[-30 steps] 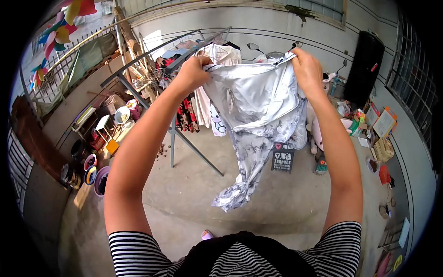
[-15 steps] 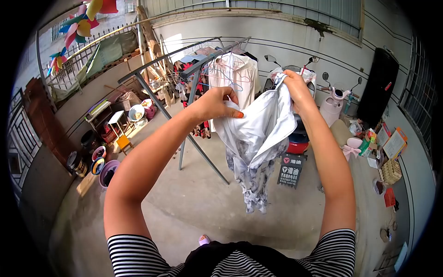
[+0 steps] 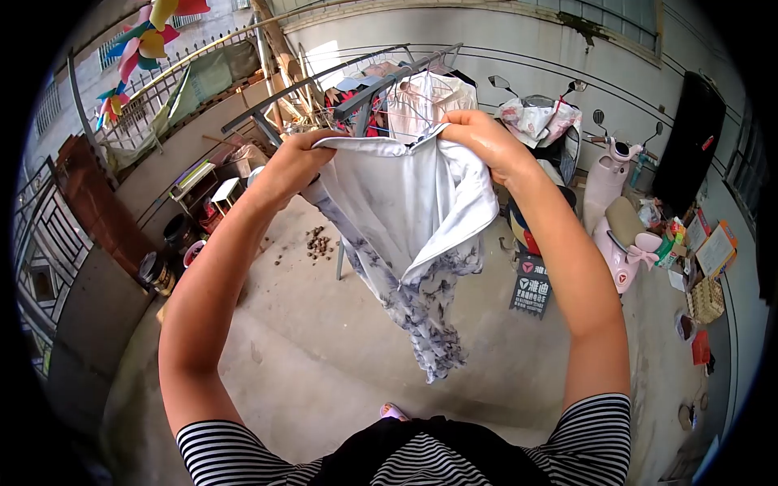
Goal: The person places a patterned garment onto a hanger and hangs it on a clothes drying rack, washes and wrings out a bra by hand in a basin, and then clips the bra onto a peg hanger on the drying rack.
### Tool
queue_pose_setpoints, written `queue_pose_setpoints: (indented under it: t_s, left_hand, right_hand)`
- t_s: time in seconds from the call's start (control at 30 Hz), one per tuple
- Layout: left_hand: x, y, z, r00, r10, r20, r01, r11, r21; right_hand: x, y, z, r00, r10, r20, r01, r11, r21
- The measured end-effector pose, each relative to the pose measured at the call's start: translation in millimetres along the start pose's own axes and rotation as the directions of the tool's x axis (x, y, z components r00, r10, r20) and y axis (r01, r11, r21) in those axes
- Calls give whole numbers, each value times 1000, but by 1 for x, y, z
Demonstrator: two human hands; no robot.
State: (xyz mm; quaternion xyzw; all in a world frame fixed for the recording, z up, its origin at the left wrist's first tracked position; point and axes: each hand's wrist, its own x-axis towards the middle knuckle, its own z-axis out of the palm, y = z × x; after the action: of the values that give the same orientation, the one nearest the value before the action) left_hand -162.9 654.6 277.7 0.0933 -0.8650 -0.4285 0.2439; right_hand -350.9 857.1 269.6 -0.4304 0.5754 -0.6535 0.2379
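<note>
1 white garment [image 3: 405, 219] with a grey floral pattern is suspended in front of the wearer, above the concrete floor [image 3: 324, 348]. Its plain white inner side shows at the top; the patterned cloth narrows below to a bunched, ruffled end, clear of the floor. The upper edge is spread between 2 hands, and an opening runs down from it in a V shape.

Left hand [image 3: 298, 166]: grip clenched on the upper edge at the garment's left end. Right hand [image 3: 485, 146]: grip clenched on the upper edge near the opening, the white cloth hanging beneath it. Both arms are raised, in striped short sleeves.

Directly beyond the garment stands 1 grey metal rack [image 3: 381, 91], bearing hangers and clothes, among them 1 pale blouse [image 3: 428, 99]. A scatter of small brown objects [image 3: 318, 243] lies on the floor, left of the garment.

Right side: 1 dark sign [image 3: 531, 292] with white characters is on the floor; beyond it is 1 pink scooter [image 3: 604, 182]. 1 woven basket [image 3: 707, 300] and 1 red container [image 3: 701, 347] are near the right wall. 1 tall black object [image 3: 689, 142] is upright against that wall.

Upper left: multicoloured pinwheels [image 3: 150, 44] are near the railings.
</note>
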Motion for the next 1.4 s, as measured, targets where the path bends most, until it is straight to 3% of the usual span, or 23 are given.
queue_pose_setpoints:
  t_s: [0.1,0.17,0.27,0.33,0.4,0.47,0.53,0.57,0.6,0.67,0.73,0.8,0.87,0.93,0.97,1.0,1.03,1.1,1.17,1.23,1.27,1.33,1.4]
  left_hand:
    - [0,-2,-23,987,-129,-97,122,990,-72]
    - [-5,1,-42,953,-249,-172,231,966,-120]
    - [-18,4,-63,957,-213,-197,166,959,-230]
    - [-30,10,-63,948,-210,-237,147,955,-258]
    - [-36,3,-79,973,-102,-207,72,987,-147]
    - [-44,-1,-96,960,-131,-248,74,971,-228]
    - [-53,-9,-115,934,-109,-339,34,975,-221]
    - [-56,-15,-124,923,-83,-375,-11,970,-243]
    - [-60,-23,-133,910,-61,-411,-55,963,-265]
    - [-70,-29,-148,892,-78,-444,-40,967,-251]
    - [-79,-30,-152,833,-51,-550,-71,977,-199]
    - [-89,-37,-168,815,-15,-580,-66,991,-118]
    - [-95,-45,-183,779,7,-627,-68,995,-73]
    - [-101,-56,-201,762,-14,-647,-48,996,-78]
    - [-102,-59,-206,737,-4,-676,-43,998,-53]
    - [-103,-65,-209,736,-13,-676,-33,998,-55]
    - [-103,-70,-213,707,-29,-707,-24,998,-65]
    - [-102,-72,-225,659,-22,-752,-29,998,-55]
    - [-101,-75,-227,685,-102,-722,26,993,-116]
    - [-98,-80,-228,656,-113,-746,19,991,-133]
    - [-96,-81,-226,620,-122,-775,-2,988,-157]
    - [-90,-77,-222,582,-110,-805,11,992,-128]
    - [-79,-79,-218,502,-102,-859,-15,992,-127]
  right_hand:
    - [11,0,1,960,65,273,96,836,-540]
    - [9,-5,8,936,82,342,123,835,-536]
    - [19,12,18,895,-11,447,300,756,-582]
    - [20,30,34,904,-300,305,406,379,-832]
    - [20,38,62,842,-522,134,254,164,-953]
    - [26,45,86,874,-480,73,191,201,-961]
    - [32,65,111,826,-529,195,407,320,-856]
    - [29,64,121,948,-200,246,317,590,-743]
    - [22,52,133,924,138,356,118,783,-611]
    - [25,61,139,822,159,547,130,883,-452]
    - [28,71,130,816,136,562,108,919,-379]
    - [30,88,101,829,42,557,-66,998,22]
    - [21,127,55,875,-14,483,-141,949,284]
    - [17,228,-5,886,-122,447,-202,766,611]
    - [10,286,-28,915,173,366,-370,721,585]
    - [5,366,-50,797,555,240,-596,787,161]
    - [15,379,-61,795,554,246,-597,787,157]
    - [51,389,-74,874,471,124,-370,808,-457]
    - [65,402,-86,942,328,71,-87,444,-892]
    - [118,320,-72,989,139,-43,-119,613,-781]
    - [147,304,-72,985,-134,-113,14,707,-708]
    - [198,263,-74,904,-373,-212,126,704,-699]
    - [243,237,-83,863,-476,-169,213,647,-732]
